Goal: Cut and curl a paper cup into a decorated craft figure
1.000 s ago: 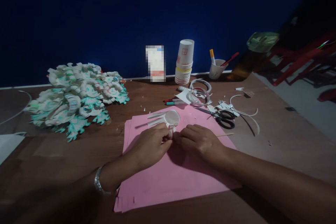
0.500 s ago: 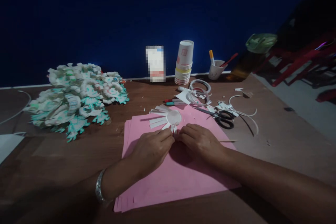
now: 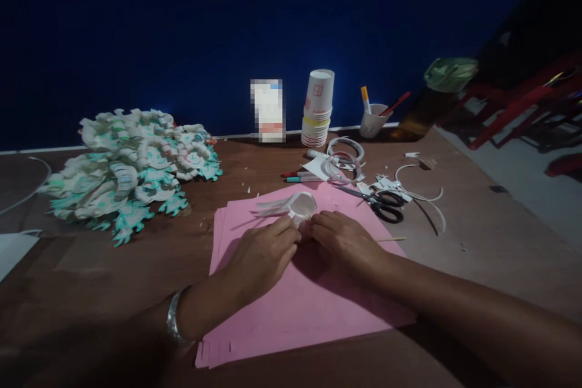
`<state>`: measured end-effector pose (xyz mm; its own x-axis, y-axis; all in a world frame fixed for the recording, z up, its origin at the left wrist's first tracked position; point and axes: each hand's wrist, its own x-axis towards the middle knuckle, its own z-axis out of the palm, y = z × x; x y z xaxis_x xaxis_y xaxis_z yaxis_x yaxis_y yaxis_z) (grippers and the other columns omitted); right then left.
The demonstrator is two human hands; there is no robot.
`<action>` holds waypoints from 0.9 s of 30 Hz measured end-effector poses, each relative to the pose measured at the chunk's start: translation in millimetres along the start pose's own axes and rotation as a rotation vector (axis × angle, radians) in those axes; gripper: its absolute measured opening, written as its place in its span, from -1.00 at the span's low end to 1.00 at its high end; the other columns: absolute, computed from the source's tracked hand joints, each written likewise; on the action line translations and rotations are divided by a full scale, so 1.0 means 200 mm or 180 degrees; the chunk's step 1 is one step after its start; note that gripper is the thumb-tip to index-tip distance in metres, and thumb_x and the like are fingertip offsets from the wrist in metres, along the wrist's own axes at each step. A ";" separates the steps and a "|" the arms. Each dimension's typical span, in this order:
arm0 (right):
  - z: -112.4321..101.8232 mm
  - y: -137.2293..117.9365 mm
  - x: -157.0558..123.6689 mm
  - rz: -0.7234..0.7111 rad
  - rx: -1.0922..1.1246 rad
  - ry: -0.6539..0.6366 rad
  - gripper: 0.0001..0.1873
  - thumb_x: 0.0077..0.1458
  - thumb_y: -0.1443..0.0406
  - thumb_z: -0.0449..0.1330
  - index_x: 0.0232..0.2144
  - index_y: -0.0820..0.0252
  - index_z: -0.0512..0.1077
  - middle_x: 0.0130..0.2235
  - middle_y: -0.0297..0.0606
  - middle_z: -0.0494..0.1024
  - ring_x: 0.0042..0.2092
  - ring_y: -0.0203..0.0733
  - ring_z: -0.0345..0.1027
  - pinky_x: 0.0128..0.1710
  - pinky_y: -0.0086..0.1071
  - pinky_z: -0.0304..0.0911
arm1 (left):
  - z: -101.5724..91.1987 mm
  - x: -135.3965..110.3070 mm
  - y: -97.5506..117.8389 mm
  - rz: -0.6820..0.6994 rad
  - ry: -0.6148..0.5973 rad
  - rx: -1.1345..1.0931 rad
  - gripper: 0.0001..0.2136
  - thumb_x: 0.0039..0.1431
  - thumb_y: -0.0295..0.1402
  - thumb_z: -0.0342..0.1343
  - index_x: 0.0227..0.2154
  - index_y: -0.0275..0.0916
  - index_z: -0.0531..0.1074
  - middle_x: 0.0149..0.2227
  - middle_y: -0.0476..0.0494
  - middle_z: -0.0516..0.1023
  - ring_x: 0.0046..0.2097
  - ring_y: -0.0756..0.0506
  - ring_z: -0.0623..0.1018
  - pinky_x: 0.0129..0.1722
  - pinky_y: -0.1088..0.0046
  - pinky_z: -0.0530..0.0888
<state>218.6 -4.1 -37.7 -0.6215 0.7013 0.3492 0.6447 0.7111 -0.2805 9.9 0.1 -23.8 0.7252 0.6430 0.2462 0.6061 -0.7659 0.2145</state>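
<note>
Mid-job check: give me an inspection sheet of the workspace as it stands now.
Surface: brown table; pink paper stacked under the hands.
Job's things: cut cup on its side on the pink paper, strips fanned to its left.
Clutter: scissors, markers, cut rings, cup stack, pen cup, craft pile, thin stick.
Hands: left hand and right hand both pinch the cut cup's near edge.
Cables: nothing seen.
Surroundings: blue wall; red chairs at right.

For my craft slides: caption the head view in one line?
Left hand and right hand pinch a cut paper cup over pink paper; scissors nearby.
</note>
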 end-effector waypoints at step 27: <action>0.01 0.02 -0.02 -0.0737 -0.0795 0.0277 -0.84 0.27 0.50 0.10 -0.26 0.32 0.49 -0.31 -0.16 0.52 -0.31 -0.12 0.29 -0.35 -0.26 0.12 | -0.02 0.02 0.00 -0.0145 -0.0018 0.0033 -0.82 0.32 -0.51 -0.03 -0.37 -0.25 0.42 -0.29 -0.07 0.49 -0.30 -0.04 0.49 -0.31 0.41 0.43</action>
<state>222.8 -5.1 -42.2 -0.7307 0.5083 0.4558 0.5868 0.8088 0.0386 11.4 2.0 -18.3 0.6986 0.6772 0.2311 0.6419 -0.7358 0.2156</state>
